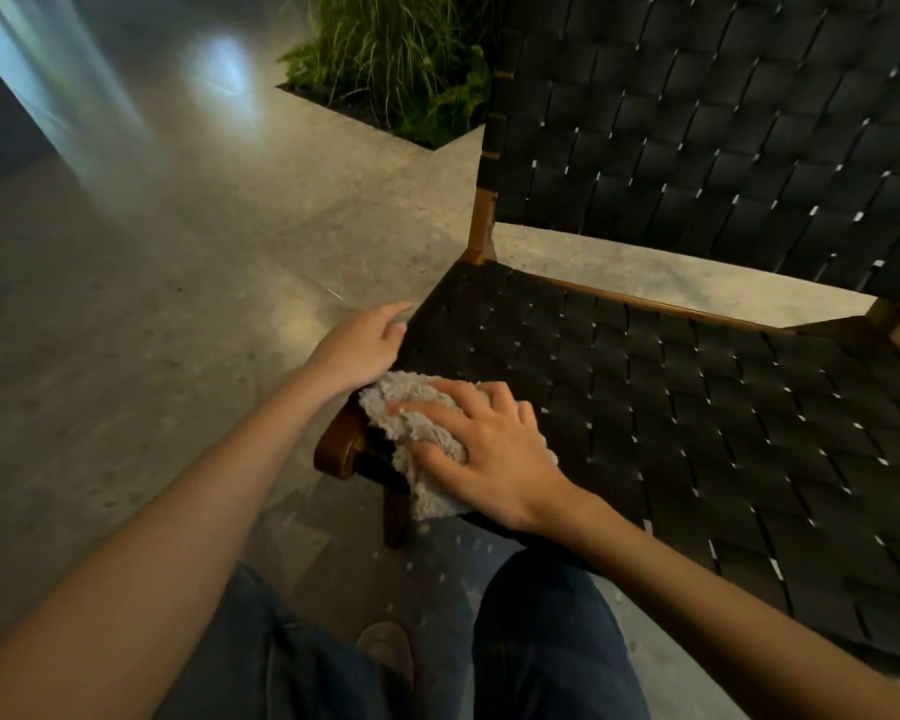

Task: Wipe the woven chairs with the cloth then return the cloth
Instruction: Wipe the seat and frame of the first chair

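A chair with a black woven seat, a black woven back and a brown wooden frame fills the right side of the view. A fluffy beige cloth lies bunched on the seat's front left corner. My right hand presses down on the cloth with spread fingers. My left hand hovers just left of it at the seat's left edge, fingers relaxed and holding nothing. The cloth's lower part hangs over the seat's front edge.
A planter with tall green grass stands on the pale speckled floor behind the chair's left side. My legs in dark trousers and one shoe are below the seat's front edge.
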